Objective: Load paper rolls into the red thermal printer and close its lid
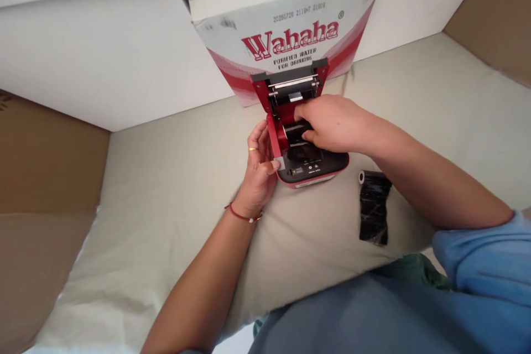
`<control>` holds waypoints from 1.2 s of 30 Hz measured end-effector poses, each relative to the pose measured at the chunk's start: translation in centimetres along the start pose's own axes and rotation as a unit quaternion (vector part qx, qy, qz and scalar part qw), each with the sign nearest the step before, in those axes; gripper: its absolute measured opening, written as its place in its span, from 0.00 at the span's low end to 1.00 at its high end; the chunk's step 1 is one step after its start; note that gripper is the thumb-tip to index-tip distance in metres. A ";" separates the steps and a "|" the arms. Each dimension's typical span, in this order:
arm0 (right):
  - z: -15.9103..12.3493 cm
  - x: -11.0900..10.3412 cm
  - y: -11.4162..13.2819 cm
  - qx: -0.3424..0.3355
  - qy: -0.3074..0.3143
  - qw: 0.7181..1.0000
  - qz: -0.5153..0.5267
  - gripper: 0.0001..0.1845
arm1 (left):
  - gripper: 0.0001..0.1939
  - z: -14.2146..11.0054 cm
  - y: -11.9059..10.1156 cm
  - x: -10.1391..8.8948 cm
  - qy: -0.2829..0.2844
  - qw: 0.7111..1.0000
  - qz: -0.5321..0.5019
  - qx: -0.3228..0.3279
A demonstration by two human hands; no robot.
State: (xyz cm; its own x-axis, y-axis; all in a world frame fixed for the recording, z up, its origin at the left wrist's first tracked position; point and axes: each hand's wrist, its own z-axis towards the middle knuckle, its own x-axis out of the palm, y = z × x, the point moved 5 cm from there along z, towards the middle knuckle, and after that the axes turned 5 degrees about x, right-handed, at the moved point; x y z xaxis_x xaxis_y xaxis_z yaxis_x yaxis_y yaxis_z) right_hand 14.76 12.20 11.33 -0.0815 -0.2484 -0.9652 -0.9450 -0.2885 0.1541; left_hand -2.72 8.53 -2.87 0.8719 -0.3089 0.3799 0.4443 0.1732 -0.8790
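A small red and black label printer [313, 168] stands on the cloth with its lid [290, 86] raised. My left hand [260, 163] grips its left side, thumb on the front corner and fingers along the outer wall. Inside the open body lies a black ribbon roll [293, 131]. My right hand [332, 121] reaches in from the right, thumb and index finger closed on that roll; its other fingers are hidden. To the printer's right, a second black ribbon roll [373, 204] lies on the cloth with a wrinkled strip unwound toward me.
Behind the printer stands a white and red Wahaha water carton [290, 38], close to the raised lid. White boxes [103, 55] line the back. Brown cardboard boxes [50, 204] flank the left and right. A beige cloth [166, 188] covers the surface.
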 end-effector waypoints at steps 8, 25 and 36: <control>-8.7 -4.4 -6.8 -0.061 -0.101 0.925 0.360 0.19 | 0.45 0.0 -0.1 0.1 0.008 1.000 0.004 0.008; -12.2 3.8 -15.5 0.045 -0.010 0.992 0.115 0.27 | 0.44 0.1 -0.4 -0.3 0.010 0.999 0.032 0.001; -15.6 5.5 -9.4 -0.018 0.072 0.991 0.113 0.18 | 0.44 0.3 0.1 -0.4 0.019 0.999 0.022 0.013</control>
State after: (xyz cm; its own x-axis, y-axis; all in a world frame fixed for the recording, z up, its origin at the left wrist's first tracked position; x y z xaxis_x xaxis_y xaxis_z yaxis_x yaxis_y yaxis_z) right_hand 28.14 -0.90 7.85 -0.2410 -0.4385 -0.8658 -0.8958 -0.2428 0.3723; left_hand -2.96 8.96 -3.01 0.8828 -0.3358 0.3285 0.4105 0.2114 -0.8870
